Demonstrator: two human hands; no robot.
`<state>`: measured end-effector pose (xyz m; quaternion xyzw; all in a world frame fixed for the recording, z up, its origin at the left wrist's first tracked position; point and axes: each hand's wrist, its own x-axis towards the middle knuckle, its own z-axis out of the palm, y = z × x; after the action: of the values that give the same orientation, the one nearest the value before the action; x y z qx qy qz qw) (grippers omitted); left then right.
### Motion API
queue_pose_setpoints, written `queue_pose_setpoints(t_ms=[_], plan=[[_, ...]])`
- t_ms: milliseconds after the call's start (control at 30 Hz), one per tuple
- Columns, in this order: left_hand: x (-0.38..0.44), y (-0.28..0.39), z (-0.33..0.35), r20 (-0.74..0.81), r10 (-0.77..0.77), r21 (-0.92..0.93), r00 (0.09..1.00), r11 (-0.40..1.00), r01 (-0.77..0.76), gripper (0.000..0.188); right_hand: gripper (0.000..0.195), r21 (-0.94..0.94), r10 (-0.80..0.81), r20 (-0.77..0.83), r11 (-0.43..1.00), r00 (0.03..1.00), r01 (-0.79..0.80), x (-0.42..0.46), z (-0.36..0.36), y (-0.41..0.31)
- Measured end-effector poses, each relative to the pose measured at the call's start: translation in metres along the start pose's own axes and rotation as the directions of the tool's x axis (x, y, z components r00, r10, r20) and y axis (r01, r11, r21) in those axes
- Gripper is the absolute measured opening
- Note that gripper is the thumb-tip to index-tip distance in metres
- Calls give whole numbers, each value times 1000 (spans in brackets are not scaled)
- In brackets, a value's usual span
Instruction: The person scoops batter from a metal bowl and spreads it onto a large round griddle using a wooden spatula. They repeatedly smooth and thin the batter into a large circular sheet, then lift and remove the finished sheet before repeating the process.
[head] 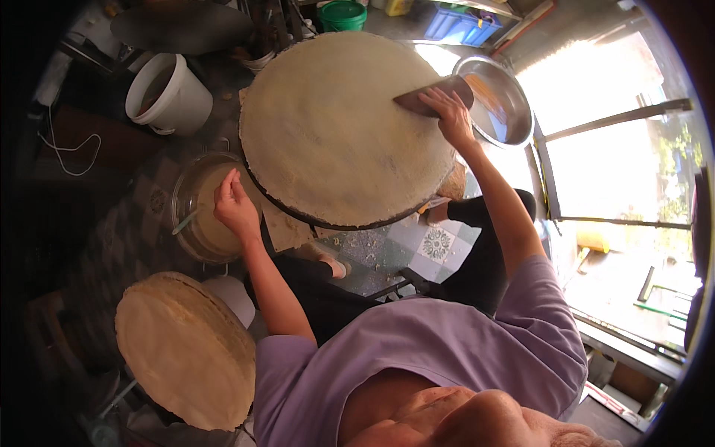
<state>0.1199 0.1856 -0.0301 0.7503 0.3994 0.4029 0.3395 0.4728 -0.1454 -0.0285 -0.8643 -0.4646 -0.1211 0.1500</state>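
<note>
A large round griddle (335, 227) lies before me, covered by a thin, pale layer of batter or flatbread (341, 134). My right hand (452, 114) holds a dark half-round scraper (416, 103) near the griddle's right edge. Over a wide basin of batter (215, 232), left of the griddle, my left hand (233, 204) is raised with its fingertips together; I see nothing between them. A green-handled utensil (186, 222) leans in that basin. A thick stack of round thin flatbreads (184, 352) stands at the lower left.
Behind my right hand is a steel bowl (525, 112) with water-like contents and an orange-brown object. A white bucket (187, 106) stands at the upper left. Further back are a green tub (342, 19) and a blue crate (461, 28). Windows line the right side.
</note>
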Motion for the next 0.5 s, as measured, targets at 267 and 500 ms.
queue_pose_setpoints(t_ms=[267, 500], plan=[[11, -1, 9, -50, 64, 36, 997, 997, -62, 18, 59, -14, -101, -99, 995, 990, 100, 50, 39, -51], [5, 18, 11, -12, 87, 39, 996, 996, -86, 17, 58, 49, -96, 61, 994, 993, 93, -150, -52, -138]])
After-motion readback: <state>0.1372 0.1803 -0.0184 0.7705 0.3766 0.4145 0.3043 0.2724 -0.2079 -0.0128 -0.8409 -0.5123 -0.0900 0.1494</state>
